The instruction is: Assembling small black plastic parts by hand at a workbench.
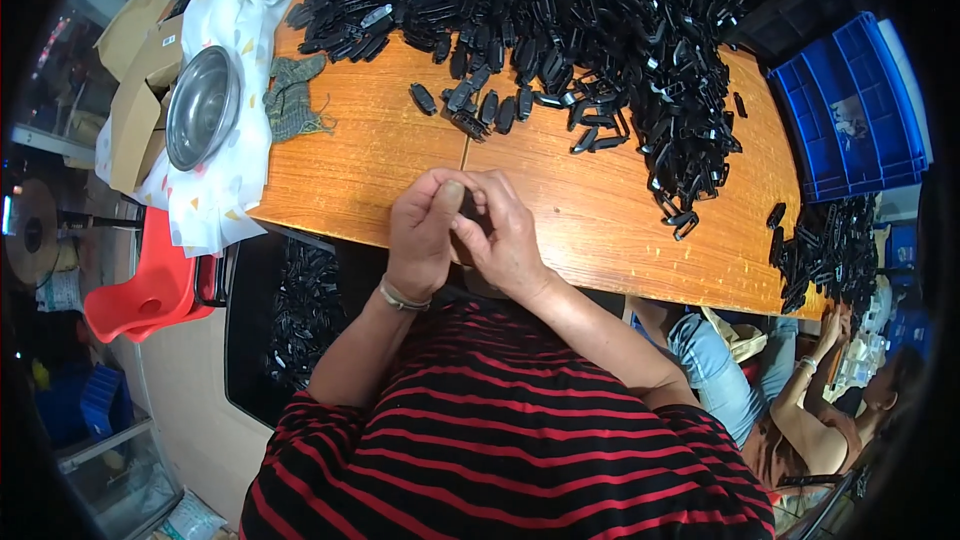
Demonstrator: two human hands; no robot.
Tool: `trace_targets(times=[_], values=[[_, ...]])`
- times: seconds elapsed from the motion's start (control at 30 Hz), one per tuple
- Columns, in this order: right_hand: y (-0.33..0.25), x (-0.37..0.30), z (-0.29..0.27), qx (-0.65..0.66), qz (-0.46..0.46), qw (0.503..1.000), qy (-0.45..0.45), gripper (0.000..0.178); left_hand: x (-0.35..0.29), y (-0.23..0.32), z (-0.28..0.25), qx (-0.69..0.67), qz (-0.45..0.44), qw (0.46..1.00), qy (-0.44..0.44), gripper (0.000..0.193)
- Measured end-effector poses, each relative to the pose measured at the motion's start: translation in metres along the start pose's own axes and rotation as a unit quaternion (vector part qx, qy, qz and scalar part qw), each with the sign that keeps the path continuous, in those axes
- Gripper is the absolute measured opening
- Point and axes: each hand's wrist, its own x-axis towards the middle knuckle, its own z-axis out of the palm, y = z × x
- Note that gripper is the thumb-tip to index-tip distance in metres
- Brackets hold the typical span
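Observation:
My left hand (418, 235) and my right hand (505, 240) meet over the near edge of the wooden table (350, 175). Between their closed fingers is a small black plastic part (468, 203), mostly covered by the thumbs and fingers. Just beyond my hands lie several loose oval black pieces (489, 107), and some open frame-shaped black pieces (598, 122) lie to their right. Behind these, a large heap of similar black plastic parts (560, 10) spreads across the far side.
A metal bowl (203, 108) and a grey knitted glove (293, 98) rest at the left on white plastic sheeting (235, 10). A blue crate (850, 110) stands at the far right. Left of me are a red chair (150, 285) and a black bin (255, 340) of parts. A co-worker (810, 430) sits at the right.

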Motion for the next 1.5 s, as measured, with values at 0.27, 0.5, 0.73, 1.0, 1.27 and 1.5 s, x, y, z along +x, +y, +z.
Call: trace_targets(times=[0.27,0.5,0.73,1.0,1.27,1.5], values=[[0.006,0.021,-0.054,-0.119,-0.086,0.979,-0.143,0.031,-0.047,0.096,-0.094,0.447,-0.122,0.886,0.016,0.020],[0.040,0.048,-0.123,-0.472,-0.067,0.873,-0.102,0.030,0.004,0.069,-0.062,0.550,0.130,0.823,0.062,0.013],[0.038,0.071,-0.117,-0.498,-0.140,0.829,-0.212,0.020,0.079,0.015,-0.022,0.607,0.180,0.774,-0.018,0.016],[0.029,0.059,-0.101,-0.268,-0.051,0.950,-0.149,0.026,0.086,0.011,-0.011,0.662,0.119,0.738,0.054,0.027],[0.032,0.042,-0.060,0.049,0.108,0.992,-0.044,0.023,0.068,0.013,-0.032,0.534,0.006,0.843,0.068,0.025],[0.017,0.040,-0.035,0.202,0.161,0.966,0.035,0.027,0.042,0.012,-0.012,-0.025,-0.036,0.998,0.037,0.029]])
